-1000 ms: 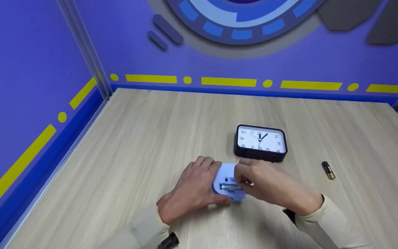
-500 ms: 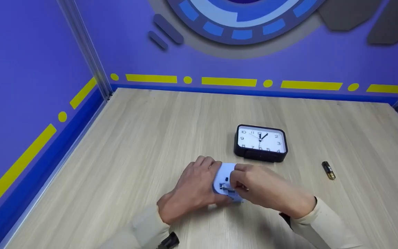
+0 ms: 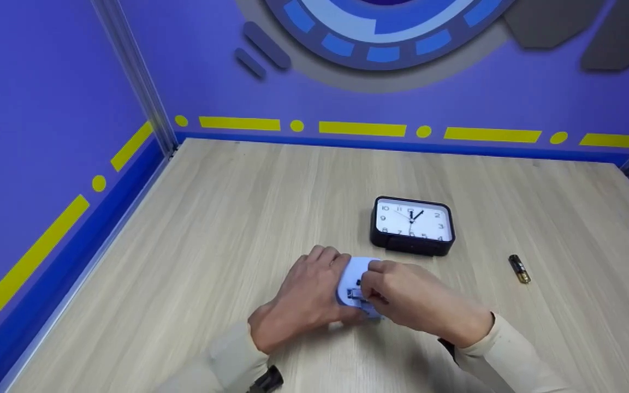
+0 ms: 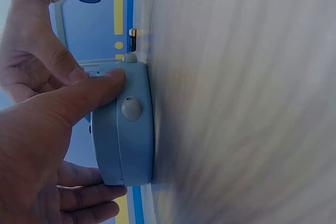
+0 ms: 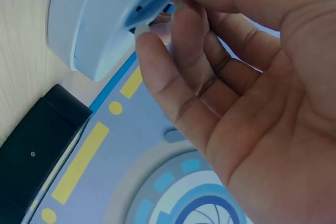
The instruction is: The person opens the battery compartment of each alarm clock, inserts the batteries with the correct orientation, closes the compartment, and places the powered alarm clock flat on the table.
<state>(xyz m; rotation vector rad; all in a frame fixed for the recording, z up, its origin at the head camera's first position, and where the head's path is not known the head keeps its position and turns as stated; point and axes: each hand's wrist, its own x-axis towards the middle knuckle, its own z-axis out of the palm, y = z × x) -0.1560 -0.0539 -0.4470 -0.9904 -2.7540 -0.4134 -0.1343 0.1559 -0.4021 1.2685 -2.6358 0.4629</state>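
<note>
A light blue clock [image 3: 351,275] lies face down, its back showing a small black knob and a battery compartment [image 3: 352,295]. My left hand [image 3: 312,289] grips it from the left; in the left wrist view the thumb presses its side between two grey feet, and the other fingers reach round the far end. Over the compartment is my right hand [image 3: 410,295], fingers bent. The right wrist view has the thumb and fingertips [image 5: 149,45] right at the compartment's edges. The fingers cover much of the compartment, and I cannot tell whether they pinch anything.
Behind the hands, a black rectangular clock [image 3: 413,221] lies face up on the wooden table [image 3: 238,207]. A black and gold battery [image 3: 519,269] lies to the right. Blue and purple panels [image 3: 336,98] with yellow marks border the table at the back and left.
My right hand has shifted left across the compartment, covering the silver battery that showed there a second ago. The left hand and the blue clock stay in place.
</note>
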